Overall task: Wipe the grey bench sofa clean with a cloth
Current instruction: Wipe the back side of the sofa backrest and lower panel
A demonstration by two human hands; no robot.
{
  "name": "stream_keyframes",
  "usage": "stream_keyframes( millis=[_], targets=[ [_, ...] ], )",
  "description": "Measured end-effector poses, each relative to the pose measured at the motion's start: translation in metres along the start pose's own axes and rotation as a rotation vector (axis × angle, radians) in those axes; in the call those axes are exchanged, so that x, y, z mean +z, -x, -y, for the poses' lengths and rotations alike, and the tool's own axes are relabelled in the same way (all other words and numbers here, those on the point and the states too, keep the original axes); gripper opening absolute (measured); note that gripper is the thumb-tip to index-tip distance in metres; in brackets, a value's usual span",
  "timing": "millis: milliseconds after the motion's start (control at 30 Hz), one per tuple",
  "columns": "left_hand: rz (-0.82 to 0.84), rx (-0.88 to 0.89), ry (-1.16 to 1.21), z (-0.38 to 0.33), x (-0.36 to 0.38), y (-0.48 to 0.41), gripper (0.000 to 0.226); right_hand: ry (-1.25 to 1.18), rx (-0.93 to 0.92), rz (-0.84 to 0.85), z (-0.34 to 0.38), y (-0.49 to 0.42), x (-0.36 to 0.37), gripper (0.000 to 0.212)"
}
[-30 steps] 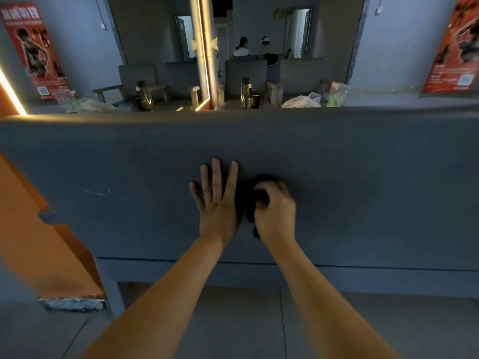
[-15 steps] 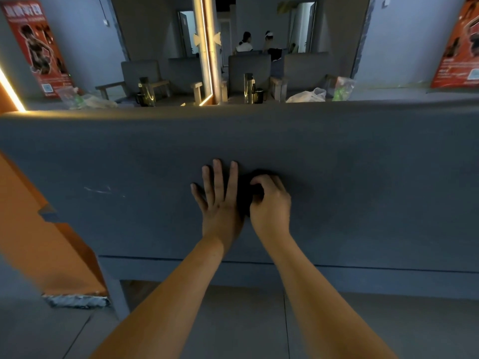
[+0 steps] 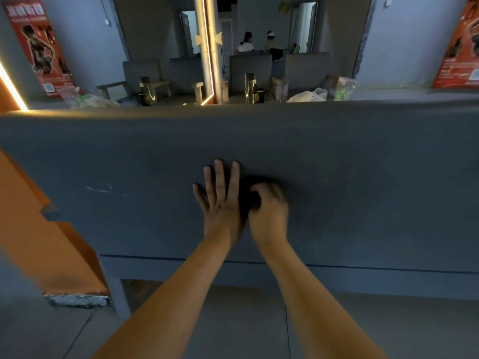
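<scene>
While my left hand (image 3: 220, 203) lay flat on grey bench sofa (image 3: 363, 177), fingers straight toward 12 o'clock, my right hand (image 3: 268, 211) gripped dark cloth (image 3: 245, 194), bunched, no clear long axis, mid-panel. Sofa long axis ran 9 to 3. Red banner (image 3: 39, 47) at 10 o'clock: writing unreadable.

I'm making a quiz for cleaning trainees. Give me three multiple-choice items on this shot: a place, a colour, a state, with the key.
1. Where is the cloth? A under the right hand B on the floor C draped over a chair
2. The panel left of the sofa is: A green B orange C white
3. The left hand is: A a fist B flat, fingers straight C holding a bottle
Key: 1A, the right hand grips it; 2B, plainly orange; 3B, it presses the sofa back open-palmed.
</scene>
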State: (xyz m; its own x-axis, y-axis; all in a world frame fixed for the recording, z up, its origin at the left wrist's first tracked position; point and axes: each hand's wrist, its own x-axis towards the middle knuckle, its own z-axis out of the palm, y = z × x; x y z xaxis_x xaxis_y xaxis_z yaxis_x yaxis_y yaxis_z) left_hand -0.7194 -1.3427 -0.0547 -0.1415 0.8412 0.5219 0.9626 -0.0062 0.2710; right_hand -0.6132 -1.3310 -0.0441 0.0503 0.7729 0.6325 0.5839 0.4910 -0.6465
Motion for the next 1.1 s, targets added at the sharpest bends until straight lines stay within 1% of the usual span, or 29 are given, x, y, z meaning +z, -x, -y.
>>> stream_keyframes(
  millis=[67, 100, 167, 233, 300, 367, 400, 433, 500, 633, 800, 867, 900, 967, 1000, 1033, 1100],
  targets=[
    [0.019, -0.023, 0.002, 0.0, 0.0, -0.001, 0.115, 0.005, 0.058, 0.107, -0.006, 0.007, 0.004, 0.033],
    [0.017, -0.029, 0.0, 0.0, 0.0, -0.001, 0.116, -0.001, 0.057, 0.123, -0.008, 0.008, 0.003, 0.032],
    [0.026, -0.026, 0.005, -0.001, -0.001, 0.0, 0.118, -0.019, 0.009, 0.115, -0.009, 0.012, -0.003, 0.03],
    [0.017, -0.011, 0.013, 0.001, -0.002, 0.001, 0.118, -0.037, -0.059, 0.068, -0.007, 0.013, -0.012, 0.028],
    [-0.02, 0.007, 0.014, 0.005, -0.001, 0.003, 0.115, -0.064, -0.136, -0.056, 0.002, 0.007, -0.024, 0.026],
    [-0.046, 0.022, 0.022, 0.008, 0.0, 0.004, 0.116, -0.107, -0.216, -0.27, 0.013, -0.008, -0.039, 0.021],
    [-0.046, 0.027, 0.02, 0.008, 0.0, 0.004, 0.117, -0.118, -0.23, -0.346, 0.018, -0.018, -0.046, 0.02],
    [-0.046, 0.028, 0.015, 0.009, 0.0, 0.004, 0.117, -0.117, -0.228, -0.38, 0.022, -0.026, -0.049, 0.022],
    [-0.044, 0.019, 0.007, 0.009, 0.001, 0.003, 0.117, -0.077, -0.208, -0.347, 0.025, -0.03, -0.044, 0.025],
    [-0.041, 0.023, 0.003, 0.009, 0.004, 0.003, 0.109, 0.035, -0.178, -0.169, 0.001, -0.017, -0.015, 0.031],
    [0.03, -0.031, 0.012, 0.007, 0.007, 0.003, 0.118, 0.15, -0.033, 0.16, -0.037, 0.022, 0.013, 0.042],
    [0.076, -0.04, 0.009, 0.007, 0.006, 0.005, 0.118, 0.136, 0.01, 0.228, -0.043, 0.03, 0.012, 0.043],
    [0.092, -0.04, 0.007, 0.007, 0.005, 0.006, 0.118, 0.119, 0.032, 0.244, -0.043, 0.03, 0.009, 0.038],
    [0.104, -0.047, 0.011, 0.007, 0.003, 0.009, 0.116, 0.096, 0.05, 0.25, -0.036, 0.029, 0.0, 0.027],
    [0.105, -0.049, 0.023, 0.006, 0.004, 0.011, 0.115, 0.076, 0.031, 0.217, -0.03, 0.027, -0.006, 0.025],
    [0.09, -0.048, 0.039, 0.005, 0.005, 0.014, 0.115, 0.053, -0.017, 0.14, -0.023, 0.022, -0.013, 0.025],
    [0.046, -0.038, 0.061, 0.004, 0.009, 0.02, 0.114, 0.004, -0.149, -0.097, -0.007, 0.005, -0.03, 0.028]
  ],
)
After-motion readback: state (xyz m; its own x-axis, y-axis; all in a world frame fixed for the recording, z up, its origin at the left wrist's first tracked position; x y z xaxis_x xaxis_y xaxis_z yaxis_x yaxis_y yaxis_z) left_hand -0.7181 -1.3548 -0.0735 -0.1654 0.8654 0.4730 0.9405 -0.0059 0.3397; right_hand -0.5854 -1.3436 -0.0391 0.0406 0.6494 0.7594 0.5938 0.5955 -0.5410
